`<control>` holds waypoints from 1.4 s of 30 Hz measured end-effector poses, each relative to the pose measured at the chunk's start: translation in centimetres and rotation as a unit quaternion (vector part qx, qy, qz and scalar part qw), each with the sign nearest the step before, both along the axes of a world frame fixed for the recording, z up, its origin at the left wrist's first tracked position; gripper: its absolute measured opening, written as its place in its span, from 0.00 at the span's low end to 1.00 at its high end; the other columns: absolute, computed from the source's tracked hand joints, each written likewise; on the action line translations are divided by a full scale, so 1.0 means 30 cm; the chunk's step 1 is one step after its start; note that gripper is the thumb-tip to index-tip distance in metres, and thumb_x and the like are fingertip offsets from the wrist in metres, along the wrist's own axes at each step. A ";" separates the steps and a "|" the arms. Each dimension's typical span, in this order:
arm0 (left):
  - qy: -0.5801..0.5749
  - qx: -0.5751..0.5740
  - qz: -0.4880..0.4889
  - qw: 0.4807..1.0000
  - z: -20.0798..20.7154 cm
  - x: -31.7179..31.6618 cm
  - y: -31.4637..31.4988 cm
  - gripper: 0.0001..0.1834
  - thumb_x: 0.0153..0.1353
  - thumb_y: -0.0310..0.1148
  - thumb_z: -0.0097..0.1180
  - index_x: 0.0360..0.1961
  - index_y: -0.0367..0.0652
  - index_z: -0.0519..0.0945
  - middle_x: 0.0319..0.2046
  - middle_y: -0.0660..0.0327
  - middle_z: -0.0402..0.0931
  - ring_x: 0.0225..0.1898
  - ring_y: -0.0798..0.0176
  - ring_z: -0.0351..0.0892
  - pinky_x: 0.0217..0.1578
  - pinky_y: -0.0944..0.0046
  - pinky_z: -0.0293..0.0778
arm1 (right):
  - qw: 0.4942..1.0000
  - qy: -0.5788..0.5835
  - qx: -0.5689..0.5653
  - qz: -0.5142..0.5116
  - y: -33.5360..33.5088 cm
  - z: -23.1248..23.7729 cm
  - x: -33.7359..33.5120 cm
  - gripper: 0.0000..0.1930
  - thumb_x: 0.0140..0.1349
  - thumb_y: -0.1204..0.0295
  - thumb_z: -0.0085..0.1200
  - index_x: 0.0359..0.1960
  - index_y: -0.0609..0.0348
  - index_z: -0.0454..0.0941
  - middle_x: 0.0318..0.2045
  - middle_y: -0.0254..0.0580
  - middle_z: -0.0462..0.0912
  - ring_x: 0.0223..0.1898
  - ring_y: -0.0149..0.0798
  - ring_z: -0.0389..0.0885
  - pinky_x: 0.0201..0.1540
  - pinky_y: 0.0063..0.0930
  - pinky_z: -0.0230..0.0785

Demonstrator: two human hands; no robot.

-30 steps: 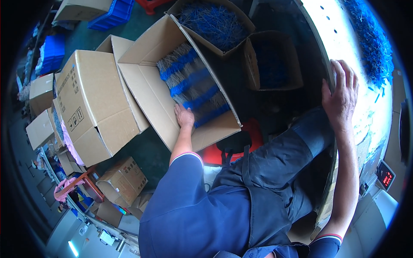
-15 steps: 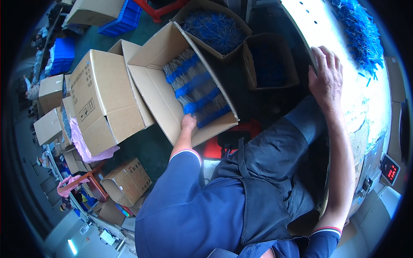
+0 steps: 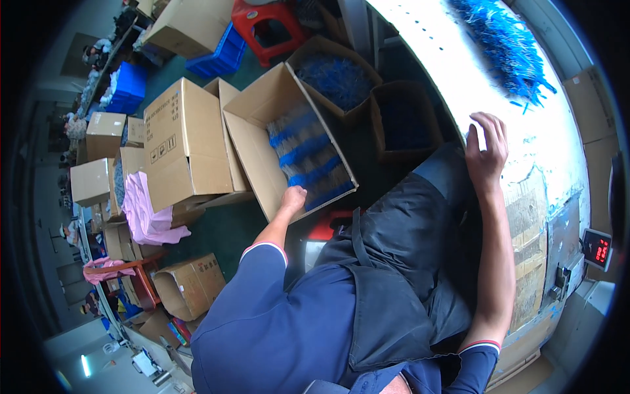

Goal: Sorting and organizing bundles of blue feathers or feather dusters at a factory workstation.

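Observation:
My left hand (image 3: 293, 197) is inside a tall open cardboard box (image 3: 251, 141), at the near end of the bundles. Its fingers are closed, and what they hold, if anything, is hidden. Rows of blue and grey bristly strands (image 3: 305, 154) lie in bands across the bottom of this box. My right hand (image 3: 487, 152) is over the edge of the white worktable (image 3: 453, 72), thumb and curled fingers apart with nothing between them. Farther along the tabletop lies a heap of blue tinsel-like strands (image 3: 508, 49).
Two smaller cartons of blue strands, one a box (image 3: 321, 108) and one a darker box (image 3: 407, 151), stand beyond the tall one. A closed carton (image 3: 177, 138) is on its left. A red stool (image 3: 266, 29) and blue crate (image 3: 220, 56) sit farther back. A pink cloth (image 3: 147, 210) drapes low left.
The whole view has shifted. My right hand, earlier resting on the table's edge with fingers extended, now has its fingers curled. My left hand stays by the bundles' near end, its fingers closed.

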State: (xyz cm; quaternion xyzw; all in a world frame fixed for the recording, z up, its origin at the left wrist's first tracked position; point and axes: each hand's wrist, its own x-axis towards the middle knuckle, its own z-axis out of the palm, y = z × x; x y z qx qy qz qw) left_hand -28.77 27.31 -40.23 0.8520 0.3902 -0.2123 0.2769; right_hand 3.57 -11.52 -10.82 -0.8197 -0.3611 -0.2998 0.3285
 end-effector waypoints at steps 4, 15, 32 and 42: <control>-0.189 0.087 -0.059 0.976 0.134 0.138 -0.037 0.23 0.67 0.50 0.59 0.25 0.40 0.80 0.27 0.46 0.80 0.31 0.40 0.79 0.35 0.44 0.73 | 0.983 0.100 0.099 -0.118 -0.286 0.005 -0.113 0.08 0.61 0.85 0.59 0.41 0.64 0.84 0.36 0.46 0.87 0.37 0.39 0.85 0.43 0.32 0.78; -0.422 -0.280 -0.084 0.858 0.805 0.801 -0.399 0.18 0.77 0.44 0.52 0.37 0.40 0.81 0.30 0.64 0.81 0.30 0.71 0.82 0.32 0.72 0.78 | 0.905 0.167 0.317 -0.228 -0.675 -0.134 -0.006 0.06 0.64 0.81 0.58 0.41 0.65 0.85 0.30 0.39 0.88 0.30 0.27 0.84 0.36 0.23 0.77; -0.566 0.276 -0.467 0.621 1.182 1.626 -1.347 0.26 0.56 0.39 0.71 0.53 0.46 0.75 0.55 0.56 0.75 0.63 0.50 0.69 0.63 0.48 0.63 | 0.875 0.235 0.346 -0.244 -0.697 -0.106 0.013 0.06 0.62 0.74 0.58 0.39 0.57 0.85 0.32 0.49 0.88 0.33 0.47 0.88 0.39 0.37 0.79; -0.414 0.366 -0.470 0.689 1.227 1.752 -1.290 0.38 0.55 0.53 0.70 0.59 0.39 0.74 0.58 0.52 0.75 0.63 0.50 0.70 0.62 0.47 0.63 | 0.883 0.249 0.288 -0.275 -0.691 -0.074 0.003 0.08 0.62 0.71 0.55 0.39 0.55 0.86 0.33 0.49 0.88 0.36 0.51 0.88 0.41 0.41 0.79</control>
